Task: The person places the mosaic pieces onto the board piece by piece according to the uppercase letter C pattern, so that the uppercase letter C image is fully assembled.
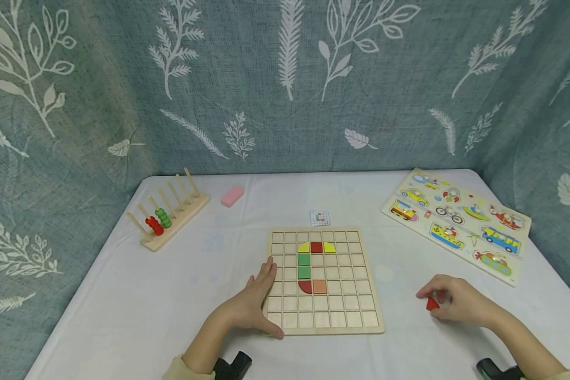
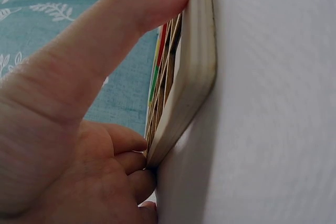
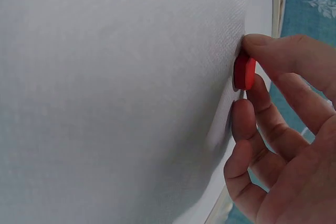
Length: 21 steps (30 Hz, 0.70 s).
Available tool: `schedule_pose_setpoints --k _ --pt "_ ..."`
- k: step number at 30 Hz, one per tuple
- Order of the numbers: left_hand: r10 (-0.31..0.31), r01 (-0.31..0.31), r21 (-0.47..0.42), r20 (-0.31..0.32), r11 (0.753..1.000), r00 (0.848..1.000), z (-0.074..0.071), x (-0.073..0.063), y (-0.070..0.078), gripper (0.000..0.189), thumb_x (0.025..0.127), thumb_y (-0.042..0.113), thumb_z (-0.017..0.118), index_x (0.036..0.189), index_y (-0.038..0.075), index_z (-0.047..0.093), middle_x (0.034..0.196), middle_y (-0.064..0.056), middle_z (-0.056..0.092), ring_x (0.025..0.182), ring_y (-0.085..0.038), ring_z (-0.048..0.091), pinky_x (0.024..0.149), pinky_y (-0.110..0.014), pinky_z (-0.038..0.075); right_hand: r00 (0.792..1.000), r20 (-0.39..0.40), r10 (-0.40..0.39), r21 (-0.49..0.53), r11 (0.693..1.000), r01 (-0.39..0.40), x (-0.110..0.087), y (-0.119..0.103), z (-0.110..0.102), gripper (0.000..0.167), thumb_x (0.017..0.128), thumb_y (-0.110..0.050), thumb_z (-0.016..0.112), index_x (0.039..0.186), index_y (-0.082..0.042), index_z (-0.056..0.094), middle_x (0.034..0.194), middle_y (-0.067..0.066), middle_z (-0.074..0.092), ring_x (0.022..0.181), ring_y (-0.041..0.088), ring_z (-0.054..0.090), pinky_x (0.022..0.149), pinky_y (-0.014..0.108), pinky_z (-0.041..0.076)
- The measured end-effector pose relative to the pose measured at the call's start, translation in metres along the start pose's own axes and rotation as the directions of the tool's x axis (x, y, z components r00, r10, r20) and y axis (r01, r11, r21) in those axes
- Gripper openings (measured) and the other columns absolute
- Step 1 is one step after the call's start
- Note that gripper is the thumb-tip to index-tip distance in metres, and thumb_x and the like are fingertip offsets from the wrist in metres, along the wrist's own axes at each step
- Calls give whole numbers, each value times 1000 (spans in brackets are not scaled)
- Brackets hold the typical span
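A wooden grid board (image 1: 332, 330) lies in front of me, holding a few colored pieces. They include a red square (image 1: 316, 247), yellow quarter-rounds (image 1: 329, 248), green squares (image 1: 304, 272), a red quarter-round (image 1: 306, 286) and an orange square (image 1: 320, 286). My left hand (image 1: 252, 306) rests against the board's left side, fingers stretched along that edge and thumb (image 2: 157, 3) at the near corner. To the right of the board, my right hand (image 1: 461, 302) pinches a small red block (image 3: 244, 72) between thumb and fingers, low over the white cloth.
A small printed pattern card (image 1: 320, 218) lies behind the board. Back left are a peg stand (image 1: 176, 224) with red and green beads and a pink block (image 1: 233, 196). A vehicle puzzle board (image 1: 461, 221) sits back right, before a leaf-patterned curtain (image 1: 266, 132).
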State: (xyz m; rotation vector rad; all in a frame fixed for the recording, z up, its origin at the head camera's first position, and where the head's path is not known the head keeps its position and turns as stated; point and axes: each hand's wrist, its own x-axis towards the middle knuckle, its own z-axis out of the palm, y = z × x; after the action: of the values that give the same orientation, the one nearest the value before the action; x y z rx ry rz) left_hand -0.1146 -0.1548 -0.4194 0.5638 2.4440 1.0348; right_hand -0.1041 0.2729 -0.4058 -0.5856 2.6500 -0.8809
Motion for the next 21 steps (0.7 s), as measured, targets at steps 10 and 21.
schedule_pose_setpoints --k 10,21 --pt "-7 7 7 1 1000 1000 0 0 -1 134 47 34 90 144 -5 7 152 -15 -5 139 -27 -3 110 -49 3 997 -21 74 -5 997 -75 -8 4 -1 35 67 -21 80 98 -9 68 83 -6 56 66 5 44 55 21 40" --pt "-16 16 -2 -3 1000 1000 0 1 0 134 46 34 90 144 -5 7 152 -15 -5 139 -28 -3 110 -49 3 999 -14 44 39 998 -44 -12 8 -2 32 67 -20 80 96 -10 70 83 -8 60 65 5 46 55 21 41"
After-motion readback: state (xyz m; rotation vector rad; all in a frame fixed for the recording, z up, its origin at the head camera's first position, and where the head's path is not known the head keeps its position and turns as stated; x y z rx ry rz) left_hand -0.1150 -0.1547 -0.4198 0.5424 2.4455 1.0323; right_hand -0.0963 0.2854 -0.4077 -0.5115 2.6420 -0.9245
